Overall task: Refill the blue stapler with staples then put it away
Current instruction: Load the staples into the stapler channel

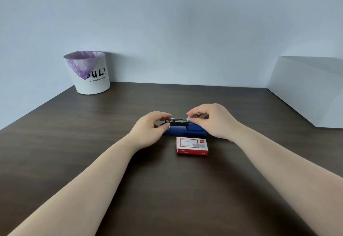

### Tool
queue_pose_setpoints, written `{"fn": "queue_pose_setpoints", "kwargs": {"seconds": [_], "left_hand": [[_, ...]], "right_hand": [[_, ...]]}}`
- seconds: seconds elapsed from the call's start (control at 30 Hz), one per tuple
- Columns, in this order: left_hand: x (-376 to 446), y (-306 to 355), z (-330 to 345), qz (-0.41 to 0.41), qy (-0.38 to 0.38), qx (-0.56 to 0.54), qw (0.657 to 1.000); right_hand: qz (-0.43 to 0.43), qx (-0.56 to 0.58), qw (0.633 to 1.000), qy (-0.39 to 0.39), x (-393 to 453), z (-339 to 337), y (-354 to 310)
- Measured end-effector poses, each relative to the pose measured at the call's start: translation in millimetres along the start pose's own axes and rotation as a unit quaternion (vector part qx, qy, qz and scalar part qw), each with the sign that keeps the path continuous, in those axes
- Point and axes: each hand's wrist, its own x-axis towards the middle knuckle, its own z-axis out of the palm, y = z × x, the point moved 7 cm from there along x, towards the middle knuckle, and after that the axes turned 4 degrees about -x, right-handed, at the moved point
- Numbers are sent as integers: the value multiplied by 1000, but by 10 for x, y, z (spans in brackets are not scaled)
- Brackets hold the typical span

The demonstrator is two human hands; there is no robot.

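On the dark tabletop (74, 143), the left hand (150, 126) grips the open blue stapler (182, 131) at its left end while the right hand (213, 120) pinches a strip of staples (189, 119) over its rail. A red staple box (192, 145) lies just nearer.

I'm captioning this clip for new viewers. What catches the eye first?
Two hands meet mid-table over the open blue stapler: the right hand pinches a staple strip, the left hand steadies the magazine. A red staple box lies just in front; a white bin stands far left.

- The stapler (183, 131) lies in the middle of the worktop (74, 143).
- The staple box (192, 145) lies just in front of it.
- The bin (89, 74) stands far back on the left.
- A big box (306, 91) sits on the right.
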Motion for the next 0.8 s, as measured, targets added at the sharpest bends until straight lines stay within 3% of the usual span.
{"fn": "queue_pose_setpoints", "kwargs": {"seconds": [0.47,0.8], "left_hand": [[25,-9,56,24,-29,58,998],[32,-39,57,26,-32,57,998]], "right_hand": [[31,48,998,19,27,119,106],[21,13,1000,8,56,166,34]]}}
